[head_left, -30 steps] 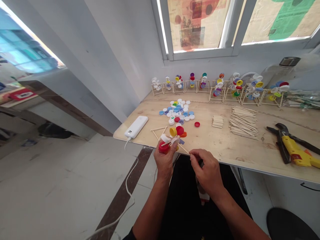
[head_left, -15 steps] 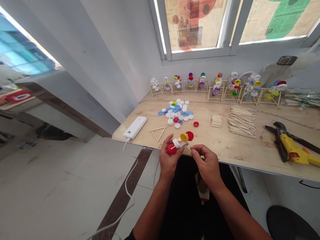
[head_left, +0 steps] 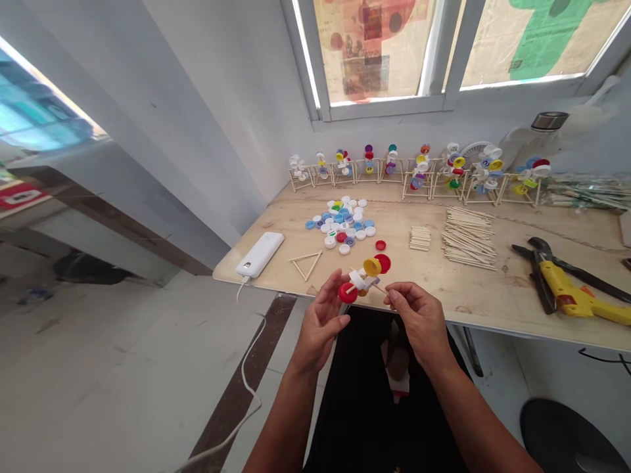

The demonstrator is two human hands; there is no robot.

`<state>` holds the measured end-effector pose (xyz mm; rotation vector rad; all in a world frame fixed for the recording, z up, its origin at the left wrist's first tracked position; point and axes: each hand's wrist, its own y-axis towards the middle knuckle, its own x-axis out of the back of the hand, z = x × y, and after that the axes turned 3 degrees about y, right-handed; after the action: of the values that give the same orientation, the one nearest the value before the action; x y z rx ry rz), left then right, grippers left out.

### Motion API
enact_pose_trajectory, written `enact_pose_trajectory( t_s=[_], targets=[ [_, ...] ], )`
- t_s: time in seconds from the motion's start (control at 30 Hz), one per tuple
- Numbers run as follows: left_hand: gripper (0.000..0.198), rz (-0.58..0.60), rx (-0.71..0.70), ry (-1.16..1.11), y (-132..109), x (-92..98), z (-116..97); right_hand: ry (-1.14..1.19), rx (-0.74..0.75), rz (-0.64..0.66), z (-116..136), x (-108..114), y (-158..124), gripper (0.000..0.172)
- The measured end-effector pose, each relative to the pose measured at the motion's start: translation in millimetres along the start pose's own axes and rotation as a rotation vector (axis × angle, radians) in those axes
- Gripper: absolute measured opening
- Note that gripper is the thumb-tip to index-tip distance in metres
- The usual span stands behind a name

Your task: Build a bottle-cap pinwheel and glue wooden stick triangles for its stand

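Between my hands, over the table's front edge, is a bottle-cap wheel (head_left: 359, 280) of red, yellow and white caps on thin wooden sticks. My right hand (head_left: 418, 322) pinches the end of the stick that sticks out of its right side. Just left of the wheel, my left hand (head_left: 320, 322) is open, with thumb and fingers apart; its fingertips are close to the red cap, and I cannot tell whether they touch it. A stick triangle (head_left: 306, 266) lies flat on the table beyond my left hand. Behind the wheel lies a single red cap (head_left: 380, 245).
Loose bottle caps (head_left: 340, 223) are heaped mid-table. Short sticks (head_left: 420, 238) and longer sticks (head_left: 469, 238) lie to the right, near a yellow glue gun (head_left: 566, 289) and black-handled pliers (head_left: 537, 276). Finished cap wheels (head_left: 419, 172) line the back. A white power bank (head_left: 260, 254) sits left.
My left hand has let go of the wheel and opened, moving slightly left and down. The wheel now hangs from the stick in my right hand, a little further right.
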<state>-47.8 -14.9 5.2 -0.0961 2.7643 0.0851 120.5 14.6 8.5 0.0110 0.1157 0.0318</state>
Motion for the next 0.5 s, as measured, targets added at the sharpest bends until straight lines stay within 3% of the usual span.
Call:
enact_pose_trajectory(
  t_s=[0.27,0.5],
  targets=[
    [0.056,0.026,0.039,-0.052,4.5,-3.6,-3.3,0.014,0.003,-0.015,6.5,5.7,-4.2,0.026],
    [0.045,-0.091,0.049,-0.097,13.0,-10.6,-7.0,-0.024,0.010,0.012,15.5,11.8,-6.9,0.027]
  ],
)
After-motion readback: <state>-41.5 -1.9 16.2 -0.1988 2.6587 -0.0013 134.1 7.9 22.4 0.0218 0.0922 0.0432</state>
